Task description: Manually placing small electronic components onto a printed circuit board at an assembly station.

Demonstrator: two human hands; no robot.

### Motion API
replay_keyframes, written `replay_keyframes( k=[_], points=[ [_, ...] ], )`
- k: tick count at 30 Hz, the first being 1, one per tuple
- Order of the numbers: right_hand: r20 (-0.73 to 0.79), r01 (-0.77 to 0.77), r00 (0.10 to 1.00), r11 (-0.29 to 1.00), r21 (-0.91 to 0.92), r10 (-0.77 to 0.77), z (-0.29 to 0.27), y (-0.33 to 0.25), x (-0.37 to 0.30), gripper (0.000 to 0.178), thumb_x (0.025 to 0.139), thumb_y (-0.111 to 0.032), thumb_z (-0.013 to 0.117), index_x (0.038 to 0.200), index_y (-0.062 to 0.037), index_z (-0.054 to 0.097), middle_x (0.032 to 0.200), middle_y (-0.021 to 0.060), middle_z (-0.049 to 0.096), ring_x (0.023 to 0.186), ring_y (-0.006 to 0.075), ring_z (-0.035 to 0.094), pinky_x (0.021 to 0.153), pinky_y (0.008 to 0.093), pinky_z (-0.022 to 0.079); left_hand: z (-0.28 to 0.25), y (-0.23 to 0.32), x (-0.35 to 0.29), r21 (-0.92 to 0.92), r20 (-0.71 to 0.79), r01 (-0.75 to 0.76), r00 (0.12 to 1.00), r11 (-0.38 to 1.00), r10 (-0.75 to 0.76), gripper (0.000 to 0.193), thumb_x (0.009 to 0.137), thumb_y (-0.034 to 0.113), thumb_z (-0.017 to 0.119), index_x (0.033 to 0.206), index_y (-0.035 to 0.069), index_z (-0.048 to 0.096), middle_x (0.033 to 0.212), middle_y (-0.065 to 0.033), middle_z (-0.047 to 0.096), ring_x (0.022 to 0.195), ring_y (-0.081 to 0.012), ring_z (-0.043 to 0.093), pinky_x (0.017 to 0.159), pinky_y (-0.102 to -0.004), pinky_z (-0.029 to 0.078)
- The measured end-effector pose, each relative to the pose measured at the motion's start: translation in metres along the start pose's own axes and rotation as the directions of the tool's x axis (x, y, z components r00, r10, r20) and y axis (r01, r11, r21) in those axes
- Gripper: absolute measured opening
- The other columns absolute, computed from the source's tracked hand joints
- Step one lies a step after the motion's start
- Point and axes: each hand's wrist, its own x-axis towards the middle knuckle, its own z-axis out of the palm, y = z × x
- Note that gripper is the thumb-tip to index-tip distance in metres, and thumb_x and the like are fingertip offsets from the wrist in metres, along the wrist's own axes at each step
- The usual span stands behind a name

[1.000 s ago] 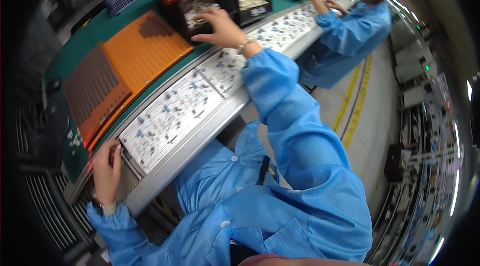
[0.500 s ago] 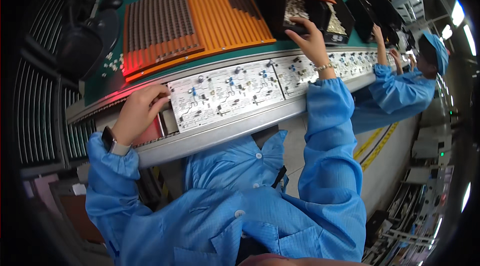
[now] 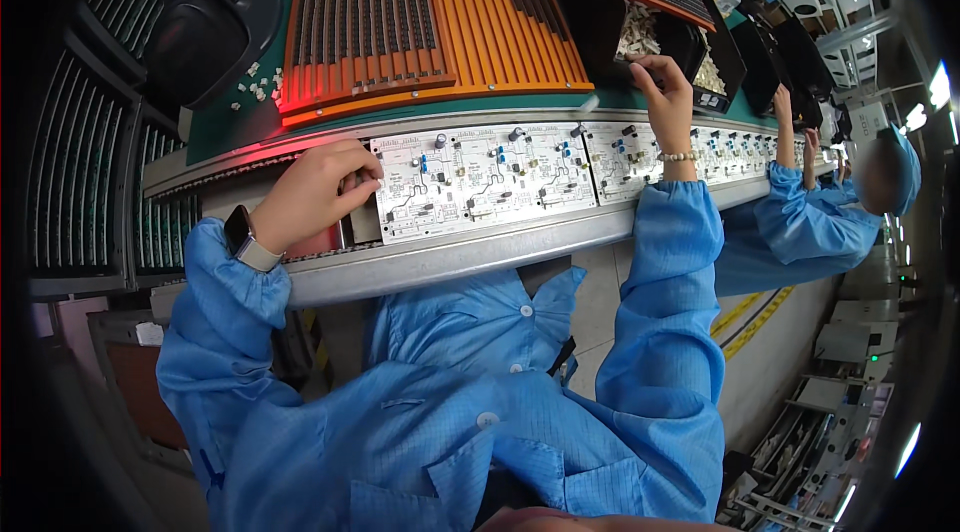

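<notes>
My left hand [image 3: 325, 187] is closed in a pinch at the left edge of a white circuit board [image 3: 410, 207]. Whatever sits between its fingertips is hidden. My right hand [image 3: 665, 97] is raised in front of a black bin [image 3: 600, 42] of small white parts [image 3: 640, 30]. Its thumb and forefinger are bent and slightly apart, with nothing visible between them. Left of this hand, a small blurred white piece [image 3: 589, 104] shows at the conveyor's far rail. Blue and black components stand on the board, and a second populated board [image 3: 620, 182] adjoins it on the right.
Orange ridged trays [image 3: 500, 32], partly filled with dark parts, rest on the green table [image 3: 225, 127]. Loose white pieces [image 3: 262, 89] lie left of them. A metal conveyor rail [image 3: 480, 257] runs along my side. Another person in blue [image 3: 800, 222] works farther right.
My right hand has drawn back from the bin's mouth, its fingers more bent. The small blurred white piece has appeared beside it. My left hand stays at the board's edge. The whole view has shifted.
</notes>
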Motion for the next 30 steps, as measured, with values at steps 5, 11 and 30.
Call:
replay_keyframes(
  k=[5, 11, 30],
  points=[
    [0.049, 0.028, 0.999, 0.995, -0.094, -0.023, -0.005, -0.006, 0.0, 0.013, 0.092, -0.009, 0.066, 0.104, -0.002, 0.064, 0.113, 0.0047, 0.068, 0.102, 0.0105, 0.063, 0.084, 0.0233, 0.052, 0.003, 0.011, 0.004, 0.163, -0.003, -0.081, 0.997, 0.983, 0.083, 0.012, 0.083, 0.004, 0.067, 0.093, 0.0, 0.063, 0.084, -0.0105, 0.059, 0.073, -0.022, 0.06, 0.068, -0.0319, 0.049],
    [0.023, 0.099, 0.995, 0.933, -0.347, -0.097, 0.012, -0.054, -0.01, 0.022, 0.088, -0.011, 0.071, 0.108, -0.0028, 0.064, 0.109, 0.0065, 0.068, 0.101, 0.0142, 0.064, 0.084, 0.0269, 0.052, 0.006, 0.009, 0.001, 0.227, -0.024, -0.159, 0.985, 0.961, 0.169, 0.012, 0.084, 0.006, 0.067, 0.093, -0.001, 0.062, 0.087, -0.0134, 0.061, 0.081, -0.03, 0.062, 0.073, -0.0367, 0.05],
    [0.513, 0.41, 0.858, 0.632, -0.657, -0.023, 0.07, -0.074, -0.052, 0.009, 0.077, -0.004, 0.064, 0.081, -0.0122, 0.063, 0.09, 0.0036, 0.061, 0.1, 0.0245, 0.056, 0.084, 0.0376, 0.039, 0.013, 0.011, -0.005, 0.109, -0.089, -0.104, 0.989, 0.989, 0.114, 0.034, 0.086, -0.004, 0.06, 0.12, -0.003, 0.056, 0.098, -0.0192, 0.061, 0.086, -0.0326, 0.063, 0.077, -0.0374, 0.05]
  ],
)
